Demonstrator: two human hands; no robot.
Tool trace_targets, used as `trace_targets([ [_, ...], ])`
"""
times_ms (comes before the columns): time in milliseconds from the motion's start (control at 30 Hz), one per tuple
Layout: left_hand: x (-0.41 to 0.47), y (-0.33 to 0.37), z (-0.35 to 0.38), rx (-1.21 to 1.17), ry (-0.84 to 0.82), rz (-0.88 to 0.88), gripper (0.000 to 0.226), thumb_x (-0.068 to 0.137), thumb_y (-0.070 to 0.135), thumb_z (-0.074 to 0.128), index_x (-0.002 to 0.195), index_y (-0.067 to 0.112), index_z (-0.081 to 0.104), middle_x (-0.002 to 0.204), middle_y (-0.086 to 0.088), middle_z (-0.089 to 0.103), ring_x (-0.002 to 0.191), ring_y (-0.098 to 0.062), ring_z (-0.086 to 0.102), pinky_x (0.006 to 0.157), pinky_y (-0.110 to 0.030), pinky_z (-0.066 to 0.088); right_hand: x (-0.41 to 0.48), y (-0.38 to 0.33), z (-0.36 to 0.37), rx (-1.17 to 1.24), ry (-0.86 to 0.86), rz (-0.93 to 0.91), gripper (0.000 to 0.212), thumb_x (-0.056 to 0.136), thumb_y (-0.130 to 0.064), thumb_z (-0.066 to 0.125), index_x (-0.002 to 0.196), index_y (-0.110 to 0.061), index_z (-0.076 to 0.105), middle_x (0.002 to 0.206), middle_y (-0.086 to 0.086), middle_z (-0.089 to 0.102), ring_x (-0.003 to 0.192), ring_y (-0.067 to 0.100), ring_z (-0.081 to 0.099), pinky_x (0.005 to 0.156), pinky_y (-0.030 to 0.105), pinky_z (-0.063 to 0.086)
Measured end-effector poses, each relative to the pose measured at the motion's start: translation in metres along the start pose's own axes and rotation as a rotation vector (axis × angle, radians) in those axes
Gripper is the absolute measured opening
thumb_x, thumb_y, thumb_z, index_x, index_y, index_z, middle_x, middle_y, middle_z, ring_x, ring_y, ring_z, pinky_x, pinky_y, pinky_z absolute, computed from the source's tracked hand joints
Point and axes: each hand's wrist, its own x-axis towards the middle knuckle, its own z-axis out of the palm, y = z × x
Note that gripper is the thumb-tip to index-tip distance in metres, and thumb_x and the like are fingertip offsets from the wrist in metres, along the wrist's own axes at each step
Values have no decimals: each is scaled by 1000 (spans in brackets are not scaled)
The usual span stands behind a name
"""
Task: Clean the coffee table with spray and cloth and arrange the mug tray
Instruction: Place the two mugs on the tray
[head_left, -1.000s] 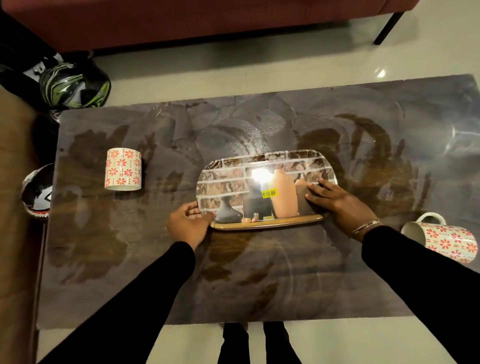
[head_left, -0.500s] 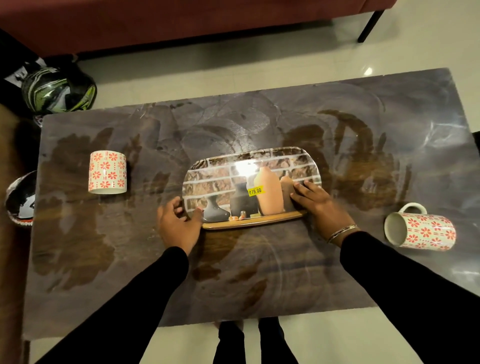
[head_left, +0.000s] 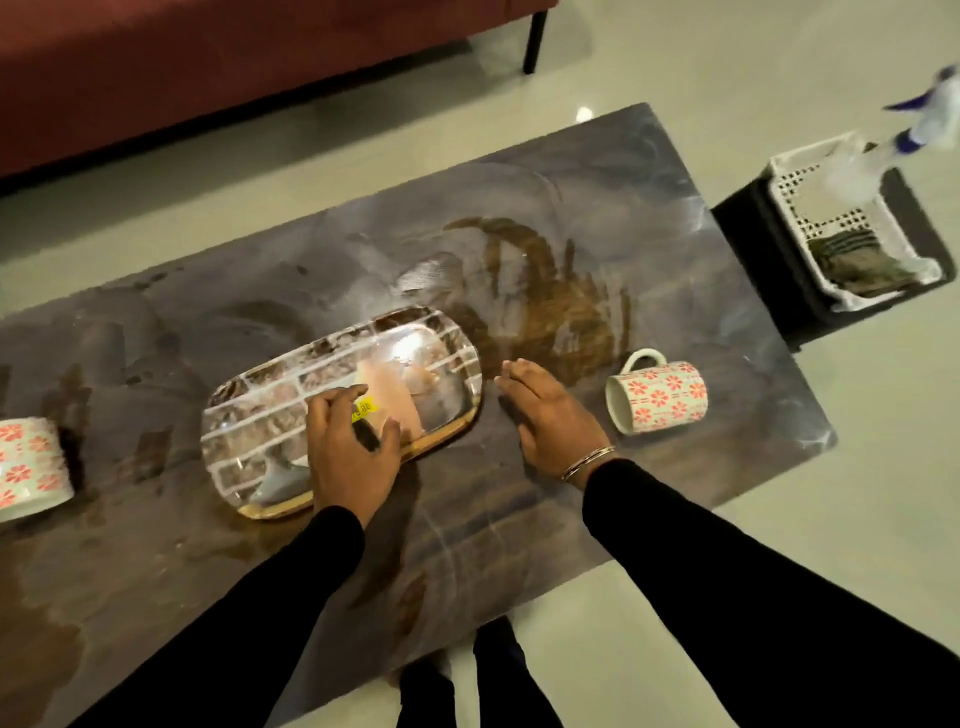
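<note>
Damp worktop with the tray lying flat near its middle.

Left hand rests spread on the tray's near edge, gripping nothing; right hand lies open, empty, just right of the tray. One mug lies sideways further right; another mug sits well left.

I have only one view, from the head. It looks steeply down at the coffee table, quite near.
</note>
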Motion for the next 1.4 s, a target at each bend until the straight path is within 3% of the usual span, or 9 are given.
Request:
trace_targets([
  [200,-8,63,54,-34,-135,129,41,82,20,80,118,10,64,119,-7,53,112,-21,52,98,-21,40,-24,21,-56,-161,318,44,50,78,-20,57,125,-2,63,121,20,63,112,40,59,96,49,49],
  [333,-20,93,81,-118,-205,203,42,84,23,80,121,12,64,117,-4,53,108,-21,55,93,-35,51,-53,27,-70,-20,829,871,67,73,-57,81,109,-9,51,109,14,54,103,35,53,82,47,47],
  [467,-29,118,102,-142,-268,278,42,86,27,77,122,12,63,121,-2,52,110,-18,55,93,-34,51,-60,29,-70,733,883,1600,102,63,-73,82,129,-4,44,124,8,54,108,30,61,84,37,54],
  [600,-32,126,113,-152,-268,263,42,85,27,77,122,13,63,119,-2,53,109,-16,55,92,-35,52,-50,46,-60,1294,939,1505,65,64,-55,93,106,-11,71,92,1,77,74,15,75,49,23,53],
  [733,-36,114,110,-133,-299,268,42,86,27,77,124,15,62,120,0,51,106,-18,58,89,-38,54,-36,56,-62,1389,919,1491,74,33,-48,95,95,-17,67,93,4,77,74,21,77,64,40,64],
  [900,-27,95,86,-152,-264,252,41,87,26,77,124,14,62,119,0,52,102,-15,58,89,-37,54,-26,42,-60,1168,849,1355,65,37,-39,97,91,-14,71,85,1,78,71,18,76,67,51,65],
  [1033,-8,72,55,-194,-232,217,54,80,31,85,126,13,63,119,-1,55,100,-6,54,88,-19,51,-6,-4,-57,812,665,851,72,49,-24,102,111,-18,65,96,-11,72,77,-11,67,71,15,56],
  [1167,13,47,21,-272,-197,157,82,64,41,95,133,12,59,124,1,58,102,-7,62,83,-9,49,24,-47,-40,602,532,445,84,48,-33,101,117,-28,54,109,-7,67,97,6,65,80,16,51],
  [1400,13,-25,-31,-178,-55,-4,77,66,25,95,134,15,58,125,3,55,102,6,53,88,-7,46,59,-100,24,507,522,303,91,51,-39,100,127,-18,55,120,-2,62,107,13,60,92,24,50],
])
